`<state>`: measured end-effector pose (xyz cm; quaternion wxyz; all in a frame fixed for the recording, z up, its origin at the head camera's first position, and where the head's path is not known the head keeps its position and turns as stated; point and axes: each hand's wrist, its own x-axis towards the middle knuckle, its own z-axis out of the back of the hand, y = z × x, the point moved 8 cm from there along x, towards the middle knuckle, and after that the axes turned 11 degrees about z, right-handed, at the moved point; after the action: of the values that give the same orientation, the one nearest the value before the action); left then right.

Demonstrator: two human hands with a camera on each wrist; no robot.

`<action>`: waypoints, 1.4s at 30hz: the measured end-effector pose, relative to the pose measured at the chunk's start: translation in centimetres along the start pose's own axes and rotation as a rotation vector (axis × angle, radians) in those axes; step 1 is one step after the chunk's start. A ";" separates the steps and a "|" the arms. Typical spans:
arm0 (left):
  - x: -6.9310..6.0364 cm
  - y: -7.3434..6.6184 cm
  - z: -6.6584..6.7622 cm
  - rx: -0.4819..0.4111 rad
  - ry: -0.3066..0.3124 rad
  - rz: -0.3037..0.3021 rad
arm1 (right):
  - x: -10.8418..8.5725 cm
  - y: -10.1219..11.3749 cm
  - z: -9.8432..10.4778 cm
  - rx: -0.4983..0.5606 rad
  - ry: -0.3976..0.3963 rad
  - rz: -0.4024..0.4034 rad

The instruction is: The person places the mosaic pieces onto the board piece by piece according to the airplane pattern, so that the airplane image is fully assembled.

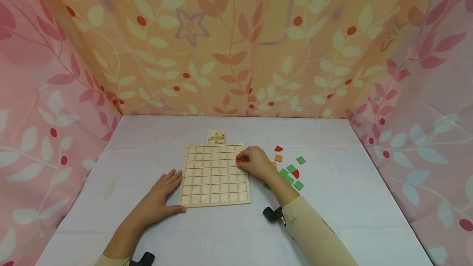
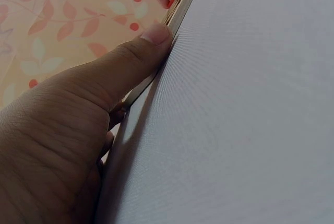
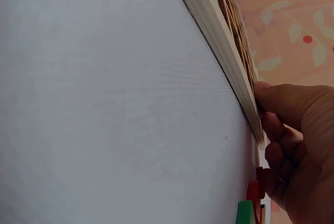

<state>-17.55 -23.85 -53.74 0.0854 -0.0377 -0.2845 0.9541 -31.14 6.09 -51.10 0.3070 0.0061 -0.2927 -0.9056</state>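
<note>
A wooden grid board (image 1: 214, 175) lies on the white table. At its left edge rests the left hand (image 1: 159, 200), fingers spread and straight; in the left wrist view the thumb of this hand (image 2: 78, 114) presses along the board's edge. Over the board's right side, near the upper corner, the right hand (image 1: 258, 162) pinches a red piece (image 1: 239, 160) between thumb and fingertips. In the right wrist view the right hand (image 3: 297, 135) is at the board's rim (image 3: 219, 41), and its fingers mostly hide the red piece.
Right of the board lie several green squares (image 1: 301, 160), an orange square (image 1: 278, 158) and red curved pieces (image 1: 278, 148), some partly behind the right forearm. A small pattern card (image 1: 216, 136) lies just behind the board. Patterned curtains (image 1: 229, 44) surround the table.
</note>
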 end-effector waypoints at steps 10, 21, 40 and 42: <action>0.0 -0.3 0.1 -0.001 -0.024 -0.040 | -0.1 -0.4 -0.1 -0.005 -0.006 -0.014; 0.1 -0.1 0.0 -0.003 0.002 -0.017 | -0.3 0.0 0.2 0.005 -0.015 -0.007; 0.0 -0.3 0.2 0.004 -0.041 -0.050 | -0.5 1.2 1.4 0.005 -0.018 0.032; 0.0 -0.2 0.2 0.005 -0.021 -0.030 | -0.7 1.6 2.2 0.023 -0.029 0.050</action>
<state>-17.51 -23.80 -53.50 0.0968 -0.0233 -0.2836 0.9538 -30.14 6.65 -48.55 0.3252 -0.0109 -0.3073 -0.8942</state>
